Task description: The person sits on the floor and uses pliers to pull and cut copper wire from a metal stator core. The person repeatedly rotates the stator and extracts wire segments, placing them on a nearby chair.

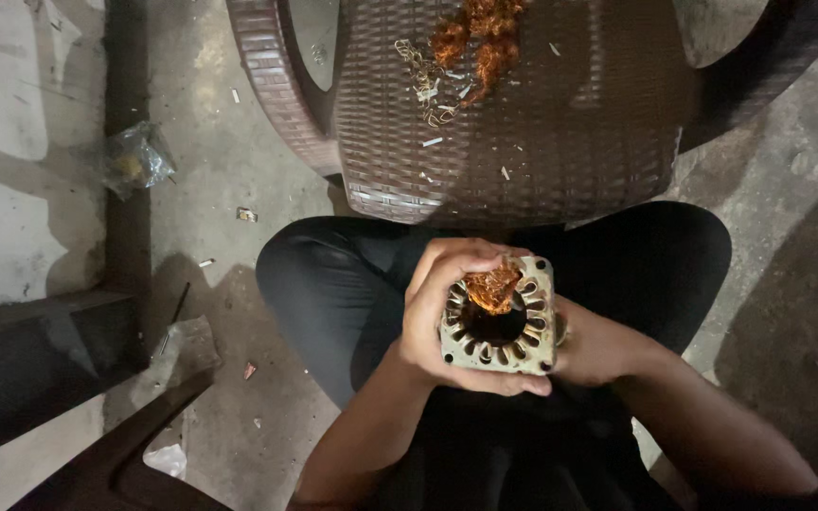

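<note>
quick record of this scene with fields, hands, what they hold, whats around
left hand: left hand wraps the square motor stator from its left side
right hand: right hand supports the stator from the right, fingers hidden behind it
stator: slotted core, copper wire tuft sticking out at the top
in front: brown woven chair with pulled copper wire and scraps
floor: concrete floor, crumpled plastic bag

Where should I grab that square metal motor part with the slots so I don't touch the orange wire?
Probably by its flat outer sides, coming from left and right. The motor part faces up, its copper wire bunched in the hole; the left hand and right hand hold it so.
</note>
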